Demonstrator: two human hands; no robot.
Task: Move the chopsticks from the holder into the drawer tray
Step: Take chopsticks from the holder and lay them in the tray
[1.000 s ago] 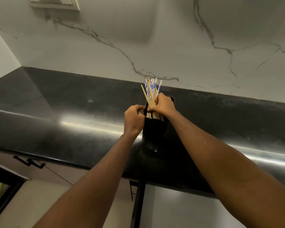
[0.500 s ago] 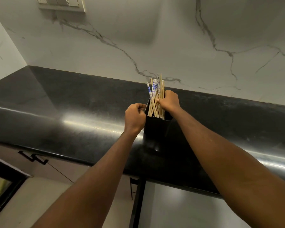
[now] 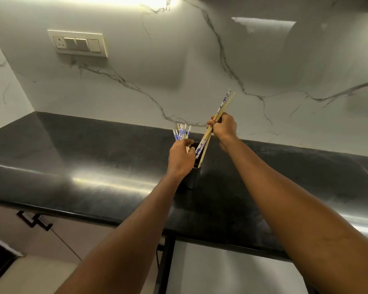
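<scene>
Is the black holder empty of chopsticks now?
No, several chopsticks stand in the holder at the left hand, and the right hand grips only a few tilted chopsticks.

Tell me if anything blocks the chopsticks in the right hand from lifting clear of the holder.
Nothing visible does. The right hand grips the tilted pair of chopsticks, whose lower ends reach the mouth of the holder, beside the left hand gripping its rim. The other chopsticks stand apart on the left.

single head-worn wide-angle view, angled forward and down, close over black counter, facing marble wall
</scene>
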